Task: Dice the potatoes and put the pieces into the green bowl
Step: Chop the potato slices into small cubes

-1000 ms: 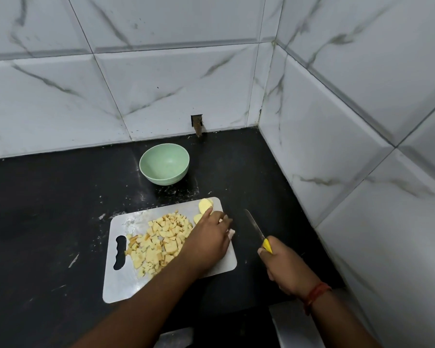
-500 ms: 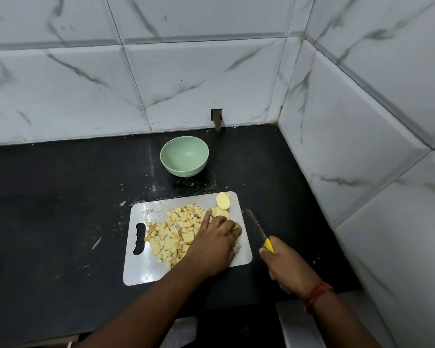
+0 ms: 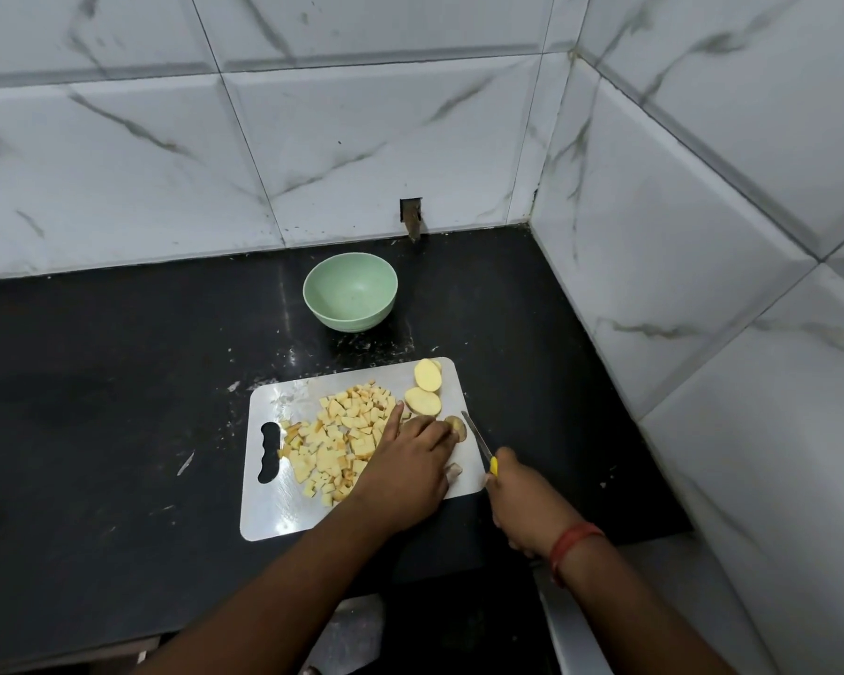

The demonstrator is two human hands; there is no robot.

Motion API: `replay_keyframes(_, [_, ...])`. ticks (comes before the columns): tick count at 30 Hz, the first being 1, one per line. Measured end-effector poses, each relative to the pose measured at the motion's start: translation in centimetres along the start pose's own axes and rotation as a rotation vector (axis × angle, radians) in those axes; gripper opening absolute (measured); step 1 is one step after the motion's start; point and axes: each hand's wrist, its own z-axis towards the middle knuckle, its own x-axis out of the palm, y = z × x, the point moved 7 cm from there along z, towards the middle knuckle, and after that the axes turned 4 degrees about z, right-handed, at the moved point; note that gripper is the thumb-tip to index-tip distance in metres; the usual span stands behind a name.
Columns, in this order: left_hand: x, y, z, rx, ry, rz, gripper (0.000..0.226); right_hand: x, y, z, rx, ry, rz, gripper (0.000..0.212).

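A white cutting board lies on the black counter with a heap of diced potato pieces on its middle. Two potato slices lie at its far right corner. My left hand covers and holds a potato piece whose brown end shows past my fingers, index finger pointing at the dice. My right hand grips a yellow-handled knife, blade pointing away just right of that potato. The green bowl stands empty behind the board.
The black counter ends at white marble-tiled walls behind and on the right. A small notch with a brown stub sits in the back wall above the bowl. The counter's front edge runs below my arms.
The view has shifted, so everything sits further right. My left hand stays on the potato. The knife blade has come closer to the potato's right end.
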Motion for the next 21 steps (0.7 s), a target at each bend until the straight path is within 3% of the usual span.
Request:
replay_keyframes(5, [0.2, 0.1, -0.1, -0.014, 0.064, 0.004, 0.056, 0.5, 1.4, 0.8, -0.035, -0.012, -0.158, 0.01])
replay_keyframes(13, [0.3, -0.6, -0.2, -0.002, 0.059, 0.054, 0.056, 1.9, 1.5, 1.9, 0.033, 0.033, -0.294, 0.04])
replay_keyframes(21, [0.3, -0.9, 0.2, -0.029, 0.087, 0.091, 0.064, 1.7, 1.2, 2.0, -0.024, 0.017, -0.306, 0.037])
